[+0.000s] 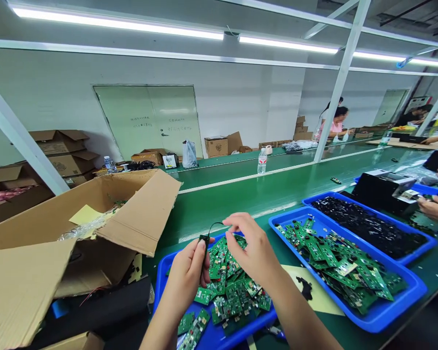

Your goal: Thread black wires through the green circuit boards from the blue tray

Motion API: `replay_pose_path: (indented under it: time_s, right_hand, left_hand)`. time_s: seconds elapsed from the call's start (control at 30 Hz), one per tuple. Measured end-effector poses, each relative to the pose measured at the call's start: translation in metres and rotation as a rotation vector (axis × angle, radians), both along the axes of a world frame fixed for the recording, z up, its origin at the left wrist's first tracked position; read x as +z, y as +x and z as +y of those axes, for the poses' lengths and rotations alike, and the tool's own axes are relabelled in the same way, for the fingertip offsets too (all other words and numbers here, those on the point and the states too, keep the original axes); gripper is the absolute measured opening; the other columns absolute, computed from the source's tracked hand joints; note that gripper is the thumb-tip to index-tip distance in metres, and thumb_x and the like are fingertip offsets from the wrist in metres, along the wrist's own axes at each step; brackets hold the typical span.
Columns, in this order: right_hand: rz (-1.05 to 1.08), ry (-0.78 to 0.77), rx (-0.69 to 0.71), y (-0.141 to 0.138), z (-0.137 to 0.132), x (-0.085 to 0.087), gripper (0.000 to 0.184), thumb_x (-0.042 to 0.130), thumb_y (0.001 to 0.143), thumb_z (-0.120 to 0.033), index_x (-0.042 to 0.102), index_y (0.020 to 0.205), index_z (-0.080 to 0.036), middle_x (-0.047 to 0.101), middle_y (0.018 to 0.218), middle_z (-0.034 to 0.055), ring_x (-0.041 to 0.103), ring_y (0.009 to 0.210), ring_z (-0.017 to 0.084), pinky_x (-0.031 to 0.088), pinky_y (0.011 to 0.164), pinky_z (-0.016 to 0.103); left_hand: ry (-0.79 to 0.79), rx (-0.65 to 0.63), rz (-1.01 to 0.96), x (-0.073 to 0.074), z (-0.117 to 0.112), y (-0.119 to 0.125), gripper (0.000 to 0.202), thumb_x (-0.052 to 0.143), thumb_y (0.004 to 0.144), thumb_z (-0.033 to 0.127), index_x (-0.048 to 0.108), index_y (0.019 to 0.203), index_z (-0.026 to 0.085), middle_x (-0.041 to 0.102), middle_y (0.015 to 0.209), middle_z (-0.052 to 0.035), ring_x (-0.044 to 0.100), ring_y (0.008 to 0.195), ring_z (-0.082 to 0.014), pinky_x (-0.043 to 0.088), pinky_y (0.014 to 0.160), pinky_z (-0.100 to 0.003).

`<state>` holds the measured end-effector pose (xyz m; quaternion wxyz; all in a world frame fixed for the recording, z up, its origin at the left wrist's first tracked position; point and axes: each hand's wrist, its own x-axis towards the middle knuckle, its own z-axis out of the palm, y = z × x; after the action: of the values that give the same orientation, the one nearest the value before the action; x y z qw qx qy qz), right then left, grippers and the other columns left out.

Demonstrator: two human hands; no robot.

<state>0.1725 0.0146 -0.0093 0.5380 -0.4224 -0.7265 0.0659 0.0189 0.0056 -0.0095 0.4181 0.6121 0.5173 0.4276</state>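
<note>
Holding blk plug [204, 240] in shut L grip [184, 278], R grip [253, 250] pinching wire [216, 224], over PCBs [231, 305]

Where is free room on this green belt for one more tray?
Bare green belt lies between the cardboard box flap and the tray of black parts. Smaller: the yellow paper between the blue tray and second blue tray, both crowded with green circuit boards.

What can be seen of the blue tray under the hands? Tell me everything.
The blue tray is shallow and rectangular, plastic-looking, with a raised rim. It lies flat on the green bench top, heaped with green circuit boards that hide most of its floor. The left hand and right hand are over it.
</note>
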Motion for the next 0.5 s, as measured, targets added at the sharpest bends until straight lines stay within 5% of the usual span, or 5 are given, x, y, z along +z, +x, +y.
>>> replay_pose_path:
  time_s: [0.1, 0.23, 0.4, 0.5]
  right_hand:
    - [-0.002, -0.150, 0.053, 0.008, -0.001, 0.004, 0.018, 0.046, 0.086, -0.019, 0.062, 0.077, -0.018, 0.063, 0.069, 0.0030, 0.058, 0.062, 0.014, 0.048, 0.062, 0.026]
    - [-0.002, -0.416, 0.184, 0.016, -0.003, 0.003, 0.019, 0.052, 0.083, -0.028, 0.068, 0.085, -0.018, 0.069, 0.081, 0.0051, 0.063, 0.071, 0.016, 0.050, 0.064, 0.028]
    - [0.196, -0.501, 0.318, 0.016, -0.004, 0.001, 0.026, 0.058, 0.079, -0.038, 0.069, 0.089, -0.017, 0.070, 0.083, 0.0066, 0.065, 0.075, 0.018, 0.053, 0.069, 0.030]
    - [0.262, -0.474, 0.320, 0.011, -0.005, 0.001, 0.023, 0.060, 0.076, -0.037, 0.068, 0.082, -0.016, 0.070, 0.077, 0.0059, 0.064, 0.070, 0.017, 0.053, 0.065, 0.029]
  left_hand:
    - [0.065, -0.002, 0.003, 0.002, -0.003, 0.000, 0.035, 0.042, 0.082, 0.052, 0.049, 0.077, 0.019, 0.046, 0.051, 0.0062, 0.048, 0.040, -0.0113, 0.040, 0.040, -0.022]
    - [0.153, -0.081, 0.064, 0.000, -0.011, 0.003, 0.033, 0.036, 0.090, 0.044, 0.047, 0.071, 0.019, 0.049, 0.054, 0.0032, 0.049, 0.048, -0.0116, 0.043, 0.049, -0.023]
    - [0.294, -0.132, 0.247, 0.003, -0.021, 0.005, 0.033, 0.032, 0.095, 0.036, 0.059, 0.089, 0.018, 0.053, 0.071, -0.0013, 0.052, 0.069, -0.0148, 0.045, 0.067, -0.026]
    - [0.315, -0.165, 0.305, 0.006, -0.025, 0.005, 0.037, 0.032, 0.096, 0.035, 0.057, 0.116, 0.018, 0.054, 0.081, -0.0040, 0.052, 0.081, -0.0171, 0.045, 0.078, -0.030]
